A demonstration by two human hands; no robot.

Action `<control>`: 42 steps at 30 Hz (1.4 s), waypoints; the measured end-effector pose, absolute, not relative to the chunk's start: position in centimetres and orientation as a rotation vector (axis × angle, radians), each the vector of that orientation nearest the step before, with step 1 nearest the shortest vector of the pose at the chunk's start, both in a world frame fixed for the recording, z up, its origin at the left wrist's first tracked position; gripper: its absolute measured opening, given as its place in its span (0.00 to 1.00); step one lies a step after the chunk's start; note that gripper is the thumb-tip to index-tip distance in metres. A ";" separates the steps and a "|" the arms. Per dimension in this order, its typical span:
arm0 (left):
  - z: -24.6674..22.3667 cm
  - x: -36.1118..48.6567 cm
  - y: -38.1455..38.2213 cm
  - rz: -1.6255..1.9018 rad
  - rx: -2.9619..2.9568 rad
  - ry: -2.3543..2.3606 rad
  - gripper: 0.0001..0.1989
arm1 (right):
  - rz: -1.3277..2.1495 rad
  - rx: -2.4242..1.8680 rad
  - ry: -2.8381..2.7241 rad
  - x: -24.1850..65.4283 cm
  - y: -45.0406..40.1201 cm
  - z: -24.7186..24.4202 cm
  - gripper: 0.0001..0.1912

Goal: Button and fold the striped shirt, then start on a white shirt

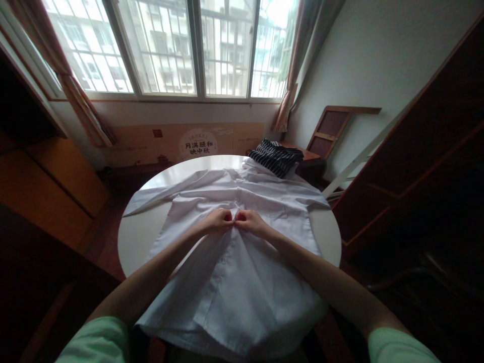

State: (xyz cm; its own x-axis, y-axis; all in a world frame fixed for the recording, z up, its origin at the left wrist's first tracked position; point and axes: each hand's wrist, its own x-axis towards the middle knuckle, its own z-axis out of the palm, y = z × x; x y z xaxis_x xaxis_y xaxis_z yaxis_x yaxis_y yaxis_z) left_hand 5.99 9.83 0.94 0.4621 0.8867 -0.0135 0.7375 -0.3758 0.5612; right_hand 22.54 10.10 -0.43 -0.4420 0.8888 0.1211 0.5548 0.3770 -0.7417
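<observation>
A white long-sleeved shirt (257, 282) lies spread over a round white table (132, 247), its sleeves out to both sides and its hem hanging over the near edge. At the middle of its front, my left hand (218, 220) and my right hand (250, 222) meet, fingertips touching. Each pinches the shirt's front placket, and the cloth is drawn up into folds around them. Any button between the fingertips is too small to make out.
Folded black-and-white striped clothing (278, 157) sits at the table's far right edge. Behind it is a wooden chair (328, 128). A printed cardboard panel (234, 138) stands under the barred window (166, 50). A dark wooden door (416, 151) rises at the right.
</observation>
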 end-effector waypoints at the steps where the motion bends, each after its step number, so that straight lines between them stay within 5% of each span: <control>1: 0.8 6.1 9.8 0.379 2.244 1.374 0.12 | 0.839 -1.251 -2.145 22.5 10.0 -0.4 0.04; 21: 0.0 6.3 9.9 0.476 2.271 1.275 0.09 | 0.711 -1.236 -2.205 22.6 9.6 -0.3 0.08; 31: 0.4 5.6 10.3 0.527 1.793 0.986 0.07 | 1.400 -0.981 -1.905 23.7 11.3 -0.5 0.09; 42: 1.1 5.4 10.2 0.517 1.910 1.018 0.09 | 1.601 -0.960 -1.740 23.5 11.1 -0.3 0.10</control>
